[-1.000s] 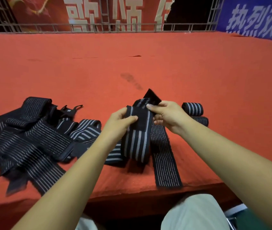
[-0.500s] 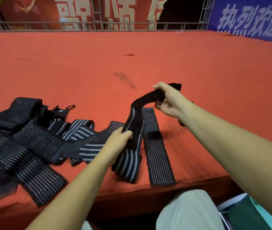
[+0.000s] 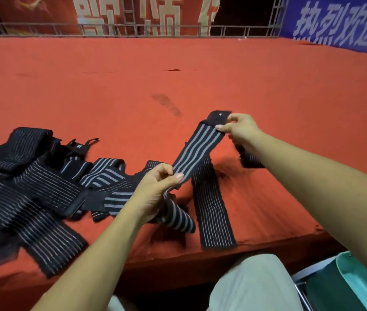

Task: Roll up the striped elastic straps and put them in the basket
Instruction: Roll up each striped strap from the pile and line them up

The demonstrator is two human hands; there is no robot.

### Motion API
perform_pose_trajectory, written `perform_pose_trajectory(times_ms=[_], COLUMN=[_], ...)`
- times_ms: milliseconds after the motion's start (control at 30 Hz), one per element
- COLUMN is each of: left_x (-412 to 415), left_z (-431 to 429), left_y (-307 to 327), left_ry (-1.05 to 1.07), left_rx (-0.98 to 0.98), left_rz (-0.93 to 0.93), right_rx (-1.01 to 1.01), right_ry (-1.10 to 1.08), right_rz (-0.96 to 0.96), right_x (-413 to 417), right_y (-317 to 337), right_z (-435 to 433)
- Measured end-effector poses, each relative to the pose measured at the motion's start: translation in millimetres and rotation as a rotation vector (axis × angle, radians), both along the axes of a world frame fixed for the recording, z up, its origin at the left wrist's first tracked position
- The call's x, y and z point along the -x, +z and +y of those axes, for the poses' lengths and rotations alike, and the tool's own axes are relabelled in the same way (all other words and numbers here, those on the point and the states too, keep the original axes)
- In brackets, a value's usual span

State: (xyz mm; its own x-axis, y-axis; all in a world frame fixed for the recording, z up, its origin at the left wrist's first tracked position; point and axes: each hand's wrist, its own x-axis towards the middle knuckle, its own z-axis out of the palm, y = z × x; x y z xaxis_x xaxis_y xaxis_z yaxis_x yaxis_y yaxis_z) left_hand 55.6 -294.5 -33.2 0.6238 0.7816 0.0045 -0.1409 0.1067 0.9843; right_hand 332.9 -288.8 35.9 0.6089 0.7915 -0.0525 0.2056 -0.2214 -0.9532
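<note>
A striped elastic strap (image 3: pixel 198 151) is stretched taut in the air between the two hands, which are well apart. Its far end, a plain black tab (image 3: pixel 218 115), is pinched by the thumb and fingers of the right hand (image 3: pixel 239 129). Nearer along its length it is pinched by the thumb and curled fingers of the left hand (image 3: pixel 155 191), and the loose remainder is draped below that hand onto the red cloth (image 3: pixel 178 75). The strap is a flat woven band, black with broad grey lengthwise stripes. Under the stretched span, between the hands, a second band (image 3: pixel 211 209) with finer, closer stripes is laid flat and straight, its near end at the edge of the cloth-covered surface. To the left of the left hand a tangled heap of straps (image 3: pixel 32 187) is spread, wide and narrow bands overlapping, with a small black clip (image 3: pixel 81 145) at its far side. Beneath the right wrist a dark striped piece (image 3: pixel 248 161) is partly hidden by the arm; whether it is rolled cannot be told. The cloth is matte and felt-like, marked by a dark smudge (image 3: pixel 167 104) beyond the hands. Farther off, a metal railing (image 3: pixel 110 30), a red banner (image 3: pixel 133 12) and a blue banner (image 3: pixel 339 21) are seen. Below the right forearm a pale trouser leg (image 3: pixel 252 283) and a green, teal-edged object (image 3: pixel 348 281) are visible.
</note>
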Motion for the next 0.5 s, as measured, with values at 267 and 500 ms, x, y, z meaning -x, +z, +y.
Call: perform_pose_trajectory(times_ms=[267, 500], left_x=[-10.2, -18.8], left_z=[15.1, 46.9], left_y=[-34.8, -51.4], left_ry=[0.04, -0.172], left_rx=[-0.284, -0.053], left_rz=[0.572, 0.572], right_rx=[-0.063, 0.095], right_ry=[0.138, 0.172], right_rz=[-0.033, -0.065], right_x=[24.8, 25.4], right_y=[-20.5, -56.5], right_z=[48.8, 121.6])
